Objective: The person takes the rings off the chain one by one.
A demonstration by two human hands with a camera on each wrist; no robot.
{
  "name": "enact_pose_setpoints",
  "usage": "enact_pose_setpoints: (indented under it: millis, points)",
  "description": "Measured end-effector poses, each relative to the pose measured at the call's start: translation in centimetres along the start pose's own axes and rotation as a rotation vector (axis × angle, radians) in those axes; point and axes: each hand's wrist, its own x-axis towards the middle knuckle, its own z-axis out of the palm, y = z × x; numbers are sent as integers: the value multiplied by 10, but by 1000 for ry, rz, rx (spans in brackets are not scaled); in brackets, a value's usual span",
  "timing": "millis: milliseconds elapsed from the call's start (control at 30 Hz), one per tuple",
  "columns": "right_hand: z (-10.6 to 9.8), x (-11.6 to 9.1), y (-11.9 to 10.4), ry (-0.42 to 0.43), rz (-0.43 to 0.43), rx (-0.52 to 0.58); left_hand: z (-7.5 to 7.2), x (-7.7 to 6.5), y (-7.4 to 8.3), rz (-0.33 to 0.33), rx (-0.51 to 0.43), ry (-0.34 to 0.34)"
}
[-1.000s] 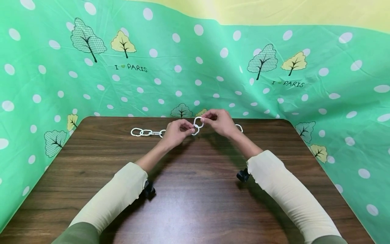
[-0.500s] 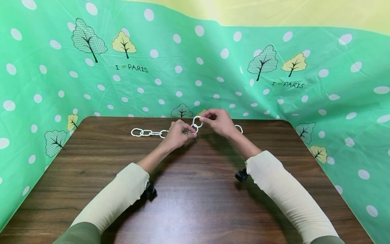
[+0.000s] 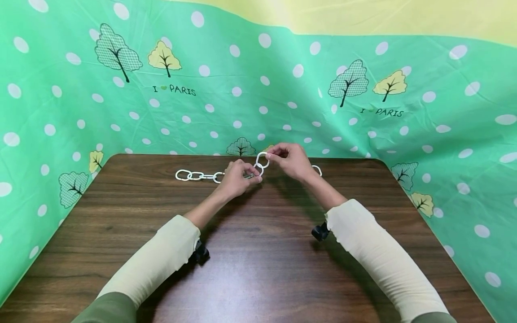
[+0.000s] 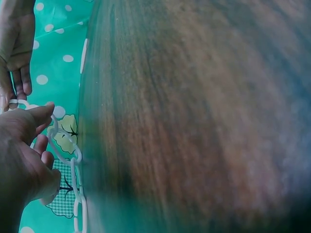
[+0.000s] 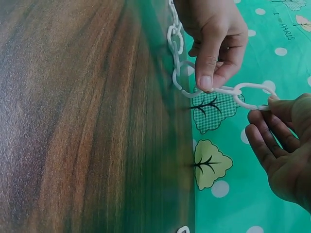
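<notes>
A white plastic chain stretches across the far part of the table, its left end lying on the wood. My left hand pinches one of its links between thumb and fingers; the right wrist view shows that link lifted off the table. Hooked through it is an end link, raised higher. My right hand holds this end link at its edge between thumb and fingertips. In the left wrist view the chain hangs down past my left fingers. Part of the chain is hidden behind my left hand.
Another white link lies on the table, partly hidden behind my right wrist. The dark wood table reaches back to a green polka-dot cloth hanging at its far edge. Black wrist cameras hang under both forearms.
My left thumb has shifted slightly down and right on the chain, and the chain's left end has slid a little to the right. The right hand has barely moved.
</notes>
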Motion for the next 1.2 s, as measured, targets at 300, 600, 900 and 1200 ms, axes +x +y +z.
enact_pose_setpoints:
  millis: [300,600,900,1200]
  points:
    - [-1,1,1,1,-15,-8,10,13,-26,21,-20,2]
    - [1,-3,2,-23,-46,-10,-19,-14,35,-80,-148,8]
    - [5,-7,5,-33,-75,-33,-18,-15,34,-96,-123,-4]
    - [4,-7,3,-55,-99,-16,-11,-9,29,-107,-100,2]
